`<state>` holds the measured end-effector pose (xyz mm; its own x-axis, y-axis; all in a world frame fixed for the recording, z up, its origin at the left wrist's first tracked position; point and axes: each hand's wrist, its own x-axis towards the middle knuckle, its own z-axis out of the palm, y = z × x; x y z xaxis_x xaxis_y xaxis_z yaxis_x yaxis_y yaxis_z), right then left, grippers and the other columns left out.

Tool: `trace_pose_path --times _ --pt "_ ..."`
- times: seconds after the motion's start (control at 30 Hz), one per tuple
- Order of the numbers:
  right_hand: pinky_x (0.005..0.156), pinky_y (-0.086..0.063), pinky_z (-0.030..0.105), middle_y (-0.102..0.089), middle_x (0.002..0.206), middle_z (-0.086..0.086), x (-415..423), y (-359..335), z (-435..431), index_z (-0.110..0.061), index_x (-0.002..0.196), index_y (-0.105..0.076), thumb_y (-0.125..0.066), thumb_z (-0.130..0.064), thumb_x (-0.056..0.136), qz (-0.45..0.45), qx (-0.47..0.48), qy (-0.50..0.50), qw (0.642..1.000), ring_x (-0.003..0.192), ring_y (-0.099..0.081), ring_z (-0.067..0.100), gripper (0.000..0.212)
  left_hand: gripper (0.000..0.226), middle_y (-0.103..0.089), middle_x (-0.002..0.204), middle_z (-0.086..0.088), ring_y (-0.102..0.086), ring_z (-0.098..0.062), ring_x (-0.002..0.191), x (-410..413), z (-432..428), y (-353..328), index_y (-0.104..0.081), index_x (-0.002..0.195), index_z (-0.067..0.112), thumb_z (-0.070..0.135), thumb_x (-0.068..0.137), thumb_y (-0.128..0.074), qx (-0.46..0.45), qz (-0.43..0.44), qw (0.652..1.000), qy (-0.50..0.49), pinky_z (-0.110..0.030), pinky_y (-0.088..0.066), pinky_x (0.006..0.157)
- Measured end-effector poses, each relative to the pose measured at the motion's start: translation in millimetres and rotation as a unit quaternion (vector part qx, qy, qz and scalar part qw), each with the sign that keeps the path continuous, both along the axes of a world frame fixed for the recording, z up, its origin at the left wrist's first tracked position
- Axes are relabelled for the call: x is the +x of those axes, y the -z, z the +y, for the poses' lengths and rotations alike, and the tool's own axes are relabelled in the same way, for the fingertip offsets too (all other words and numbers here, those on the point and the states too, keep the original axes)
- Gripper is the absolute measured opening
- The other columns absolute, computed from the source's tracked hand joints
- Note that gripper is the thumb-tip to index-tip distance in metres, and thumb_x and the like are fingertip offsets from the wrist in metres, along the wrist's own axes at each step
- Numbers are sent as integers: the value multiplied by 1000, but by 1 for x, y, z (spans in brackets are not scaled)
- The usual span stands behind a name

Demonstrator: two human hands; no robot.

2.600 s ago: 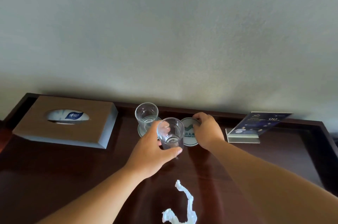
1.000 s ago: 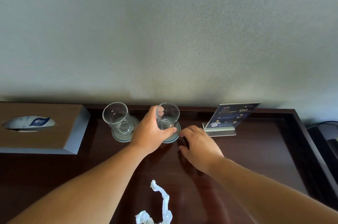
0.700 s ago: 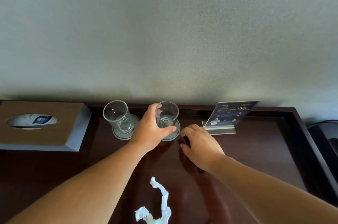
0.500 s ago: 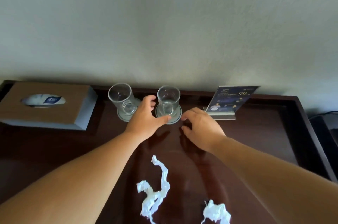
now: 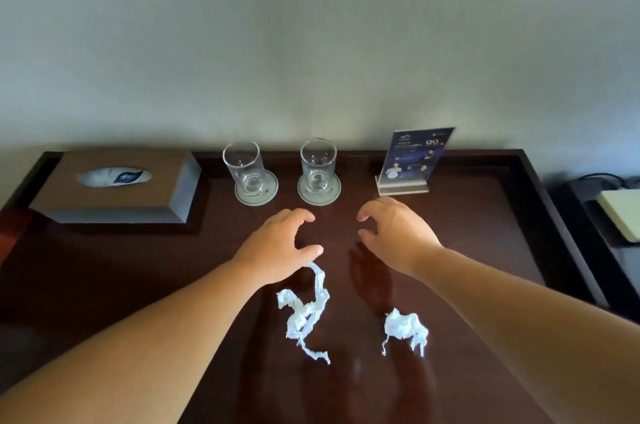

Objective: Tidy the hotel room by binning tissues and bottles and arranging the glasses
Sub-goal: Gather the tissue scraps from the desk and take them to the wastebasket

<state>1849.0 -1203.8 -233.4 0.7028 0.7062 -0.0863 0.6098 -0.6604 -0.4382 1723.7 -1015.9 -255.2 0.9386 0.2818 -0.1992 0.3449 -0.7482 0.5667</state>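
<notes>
a: fig. 1: left glass [image 5: 244, 167] and right glass [image 5: 318, 164] upright on coasters [image 5: 257, 197] by the wall; arranging looks done.

b: left hand [image 5: 277, 247] and right hand [image 5: 394, 236] hover empty, fingers loosely curled (nothing held). next, i'd say: pinch the long tissue [image 5: 306, 312] and small tissue [image 5: 403, 325], then bin them.

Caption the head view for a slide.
Left glass and right glass stand on coasters; left hand and right hand open, long tissue and balled tissue unbinned.

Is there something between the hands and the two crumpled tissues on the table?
Nothing visible. The long twisted tissue lies just below the left hand, its top end close to the thumb. The smaller tissue lies nearer the person than the right hand, with only bare table between.
</notes>
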Motion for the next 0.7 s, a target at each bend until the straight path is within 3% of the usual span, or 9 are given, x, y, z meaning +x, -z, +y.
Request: trace_pose_path --times 0.27,0.5,0.6,0.7 --pt "77 -39 25 -51 107 -9 -62 5 -65 -28 114 -59 -60 -35 87 8 -48 83 995 106 -50 16 29 67 -37 139 17 -31 -9 133 -38 -32 16 -39 135 37 56 76 -65 24 35 992 119 -31 -33 102" --pt "91 -44 35 -38 133 -3 -98 18 -88 -35 137 -36 -66 -47 79 93 -131 105 981 121 -41 26 66 103 -1 161 5 8 -16 147 -46 -34 22 -18 147 44 76 62 -65 90 126 971 183 -42 -10 115" --pt "93 -44 41 -32 139 -2 -99 25 -88 -43 142 -24 -69 -50 75 97 -162 83 978 124 -39 31 81 112 -4 160 6 3 -19 147 -42 -32 23 -16 148 43 85 53 -61 121 174 958 194 -46 -16 113" --pt "91 -45 41 -30 141 -1 -107 35 -88 -46 142 -24 -69 -53 73 98 -174 80 977 125 -34 31 82 119 -11 157 5 -3 -21 146 -53 -40 27 -19 146 41 92 44 -52 148 180 949 211 -48 -22 112"
